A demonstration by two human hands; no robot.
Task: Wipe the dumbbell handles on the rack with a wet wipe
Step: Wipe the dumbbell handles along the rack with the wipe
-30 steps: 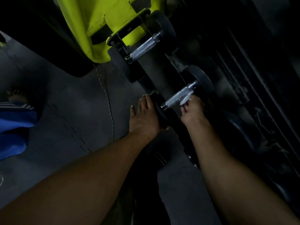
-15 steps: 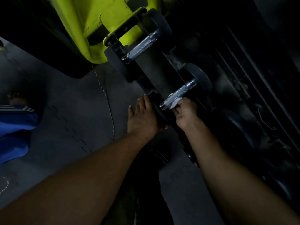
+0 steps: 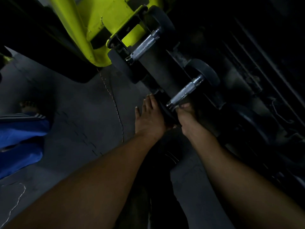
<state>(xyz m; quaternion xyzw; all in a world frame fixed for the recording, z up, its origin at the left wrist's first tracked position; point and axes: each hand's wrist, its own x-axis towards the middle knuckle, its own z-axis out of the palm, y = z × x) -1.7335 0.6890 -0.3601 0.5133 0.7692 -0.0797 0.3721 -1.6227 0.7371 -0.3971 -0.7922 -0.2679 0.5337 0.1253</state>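
Two dumbbells lie on a dark rack [image 3: 158, 66]. The nearer one shows a knurled silver handle [image 3: 183, 92] between black rubber heads. My left hand [image 3: 148, 116] rests flat, fingers straight, on that dumbbell's near head. My right hand [image 3: 186, 114] is curled at the handle's near end, just under it, pinching a wet wipe [image 3: 177, 106] of which only a pale sliver shows. The farther dumbbell's handle [image 3: 143, 47] lies bare up and to the left.
A yellow-green metal frame [image 3: 99, 30] stands behind the farther dumbbell. Grey rubber floor mats [image 3: 74, 121] spread to the left, where a blue trouser leg [image 3: 19, 138] and a bare foot [image 3: 28, 105] show. More dark dumbbell heads [image 3: 250, 123] lie to the right.
My right hand has slid the wipe down the nearer handle from its middle to its near end, leaving most of the handle uncovered. My left hand has stayed on the near head.
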